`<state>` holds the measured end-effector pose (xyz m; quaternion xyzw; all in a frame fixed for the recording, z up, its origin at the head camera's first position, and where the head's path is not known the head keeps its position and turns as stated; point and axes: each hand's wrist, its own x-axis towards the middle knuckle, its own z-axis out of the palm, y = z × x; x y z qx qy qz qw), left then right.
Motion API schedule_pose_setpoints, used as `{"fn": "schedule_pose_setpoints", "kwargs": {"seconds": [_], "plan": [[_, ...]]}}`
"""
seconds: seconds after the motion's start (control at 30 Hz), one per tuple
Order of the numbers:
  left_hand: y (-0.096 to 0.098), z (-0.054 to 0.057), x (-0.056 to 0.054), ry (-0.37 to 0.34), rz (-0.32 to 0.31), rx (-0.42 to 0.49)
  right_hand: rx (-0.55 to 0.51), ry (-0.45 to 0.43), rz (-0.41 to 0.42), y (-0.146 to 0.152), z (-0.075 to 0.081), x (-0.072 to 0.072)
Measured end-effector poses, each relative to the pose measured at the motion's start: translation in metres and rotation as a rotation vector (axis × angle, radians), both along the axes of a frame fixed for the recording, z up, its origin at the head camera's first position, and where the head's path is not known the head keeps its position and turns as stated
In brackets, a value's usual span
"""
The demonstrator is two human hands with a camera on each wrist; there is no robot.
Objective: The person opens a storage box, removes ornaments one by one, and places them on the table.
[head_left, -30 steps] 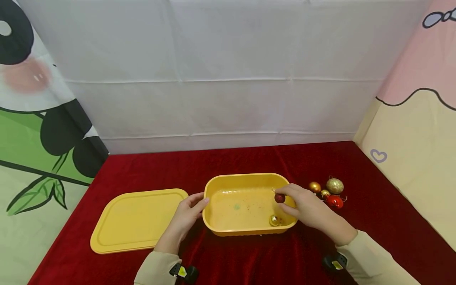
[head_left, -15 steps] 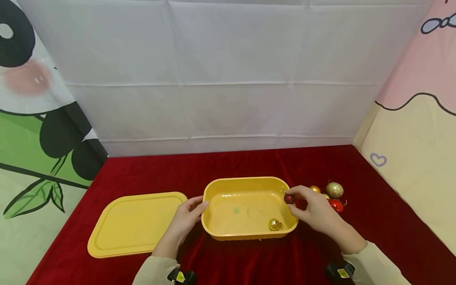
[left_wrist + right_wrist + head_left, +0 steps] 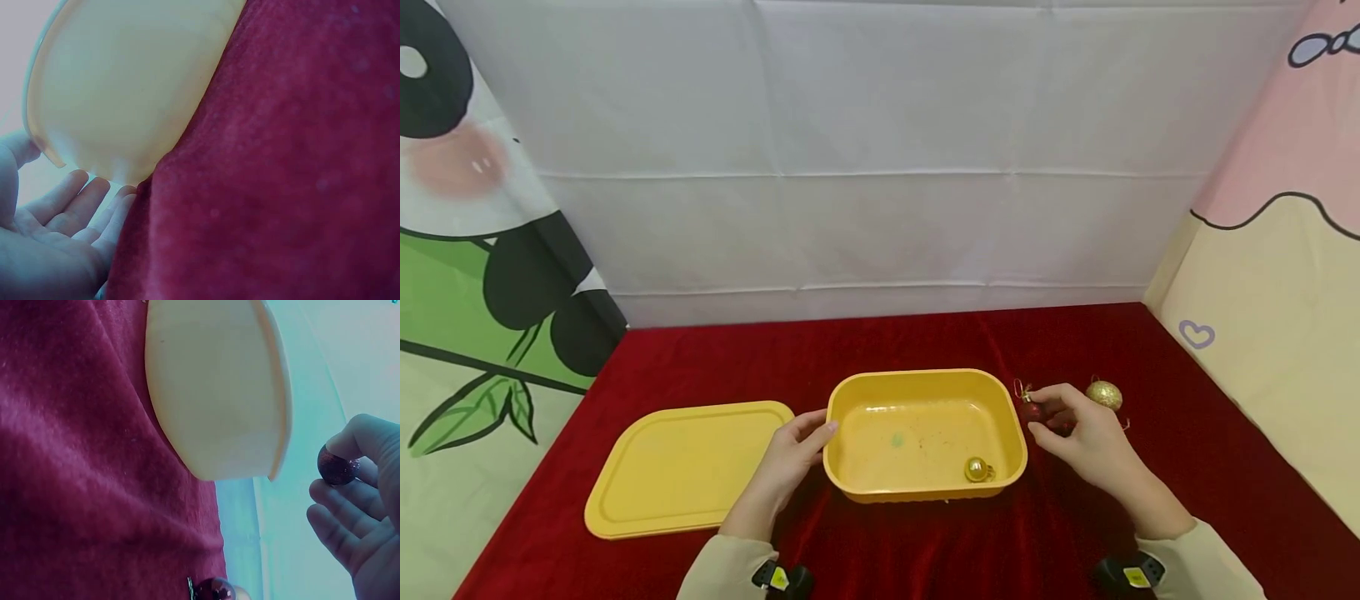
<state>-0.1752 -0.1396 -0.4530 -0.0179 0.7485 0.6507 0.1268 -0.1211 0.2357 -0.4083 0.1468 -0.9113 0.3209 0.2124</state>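
A yellow plastic box stands in the middle of the table, with one shiny gold bauble lying in its front right corner. My left hand holds the box's left end, thumb at the rim and fingertips against the outer wall. To the right of the box, just past its rim, my right hand pinches a small dark red glittery bauble between thumb and fingers. That bauble has a gold cap and a hanging loop. Behind the right hand lies a glittery gold bauble; the other baubles there are mostly hidden.
A flat yellow lid lies left of the box, close to my left forearm. Dark red velvet cloth covers the table. White sheeting hangs behind, with printed cloths at both sides. A shiny bauble shows low in the right wrist view.
My right hand has moved right with the dark red bauble, from over the box to outside its right rim. The left hand stays at the box; the gold bauble remains inside.
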Motion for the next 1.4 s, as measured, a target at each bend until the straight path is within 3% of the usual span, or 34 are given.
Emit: {"fn": "schedule_pose_setpoints", "kwargs": {"seconds": [0.33,0.63,0.97,1.23,1.4], "plan": [[0.002,-0.004,-0.002,-0.01,-0.008,-0.018,-0.057,-0.043,-0.11,0.016,-0.004,0.005],[0.001,-0.004,0.0,-0.021,-0.012,-0.017,-0.101,-0.051,-0.156,0.028,-0.006,0.006],[0.0,-0.003,-0.004,-0.027,-0.02,-0.043,-0.104,-0.054,-0.189,0.043,-0.007,0.002],[-0.001,0.001,-0.004,-0.03,-0.031,-0.057,-0.132,-0.109,-0.233,0.06,-0.006,0.002],[-0.001,0.0,-0.004,-0.034,-0.027,-0.046,-0.095,-0.134,-0.277,0.073,-0.008,0.003]]}}
